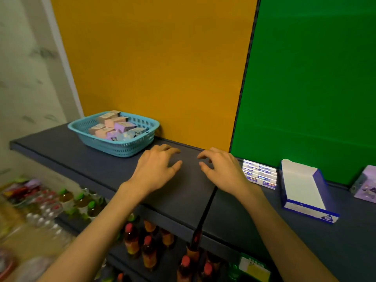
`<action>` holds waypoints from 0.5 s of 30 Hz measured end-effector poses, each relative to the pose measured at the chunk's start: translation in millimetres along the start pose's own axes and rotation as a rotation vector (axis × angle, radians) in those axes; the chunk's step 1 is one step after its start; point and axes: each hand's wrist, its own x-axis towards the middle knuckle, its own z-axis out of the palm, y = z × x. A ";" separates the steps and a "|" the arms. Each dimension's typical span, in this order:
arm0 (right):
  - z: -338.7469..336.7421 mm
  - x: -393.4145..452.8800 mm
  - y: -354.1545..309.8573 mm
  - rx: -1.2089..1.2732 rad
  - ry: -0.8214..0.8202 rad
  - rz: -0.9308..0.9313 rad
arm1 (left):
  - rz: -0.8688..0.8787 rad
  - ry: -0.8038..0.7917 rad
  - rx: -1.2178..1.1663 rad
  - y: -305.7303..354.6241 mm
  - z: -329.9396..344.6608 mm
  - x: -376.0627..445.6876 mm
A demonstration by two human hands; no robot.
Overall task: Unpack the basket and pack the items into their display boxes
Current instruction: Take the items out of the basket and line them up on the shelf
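Resting on the dark grey shelf top (85,163), the left hand (156,167) and right hand (221,169) are seen side by side, fingers loosely curved and holding nothing. Beyond the left fingertips, a turquoise perforated plastic basket (126,148) is filled with small pink, purple and tan cartons (114,125). Just beside the right fingers, a stack of flat blue-and-white packets (259,174) is placed, then an open white-lined blue cardboard display box (303,190) and a lilac box (366,185). Behind the shelf, an orange panel (154,64) and a green panel (313,78) are mounted. Below, red-capped bottles (148,249) are shelved.
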 end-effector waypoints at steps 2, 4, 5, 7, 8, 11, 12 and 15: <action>7.9 11.0 -18.5 0.012 -0.004 -0.023 | -0.038 0.014 0.007 -21.3 -8.7 -9.0; 16.7 20.5 -36.7 0.023 -0.011 -0.036 | -0.072 0.023 0.012 -43.2 -16.7 -17.8; 21.5 25.1 -46.3 0.023 -0.016 -0.042 | -0.089 0.028 0.010 -55.1 -20.3 -22.5; 31.9 34.6 -66.9 0.021 -0.021 -0.051 | -0.121 0.042 0.004 -80.6 -27.5 -32.1; 37.0 40.0 -78.5 0.023 -0.020 -0.053 | -0.132 0.048 0.007 -93.8 -31.5 -36.9; 51.3 58.0 -116.6 0.031 -0.015 -0.064 | -0.160 0.059 0.022 -134.8 -44.5 -51.0; 55.9 64.7 -130.2 0.031 -0.011 -0.067 | -0.167 0.064 0.023 -149.6 -49.4 -55.8; 69.8 86.0 -170.6 0.030 0.007 -0.061 | -0.184 0.069 0.010 -196.6 -63.2 -69.7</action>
